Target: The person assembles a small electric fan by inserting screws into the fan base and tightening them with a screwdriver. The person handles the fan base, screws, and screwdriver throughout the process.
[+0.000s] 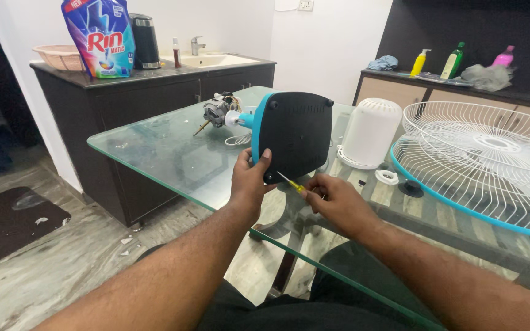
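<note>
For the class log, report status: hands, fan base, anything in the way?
Left hand grips black fan base, tipped on edge. Right hand holds yellow screwdriver, tip at base's lower edge. White motor cover and fan grilles lie alongside, apart.

One fan base [295, 135], one motor [217, 110], one screwdriver [291, 182], one white motor cover [370, 132] — and two wire fan guards [492, 165] on the tabletop [154, 153]. Behind, three bottles [453, 60], one kettle [145, 41], one detergent pouch [101, 37].

hands [289, 187], fan base [294, 133], screwdriver [292, 182]
</note>
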